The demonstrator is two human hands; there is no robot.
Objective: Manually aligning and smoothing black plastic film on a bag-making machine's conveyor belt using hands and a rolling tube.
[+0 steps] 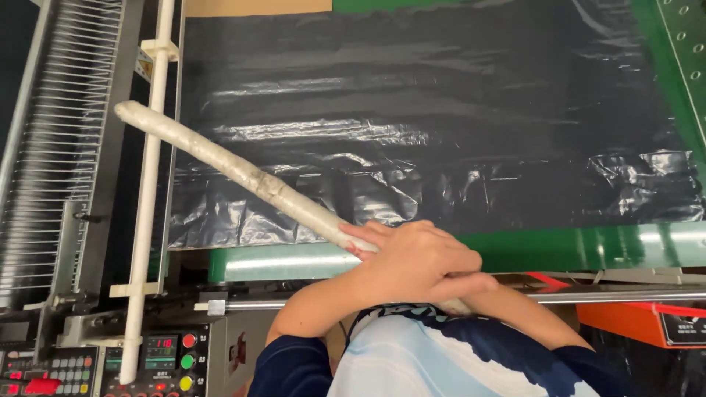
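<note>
both hands meet at the near end of a long pale stick wrapped in clear film [243, 175], which slants up-left over the wrinkled black plastic sheet [441, 125] on the green machine bed [588, 246]. the left hand [412, 261] lies clenched over it; the right hand [471, 283] is tucked beneath, its grasp impossible to tell.

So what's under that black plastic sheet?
A green belt shows under the black sheet along its near and right edges; the rest is covered. The hands hold a white stick over the sheet's corner.
</note>
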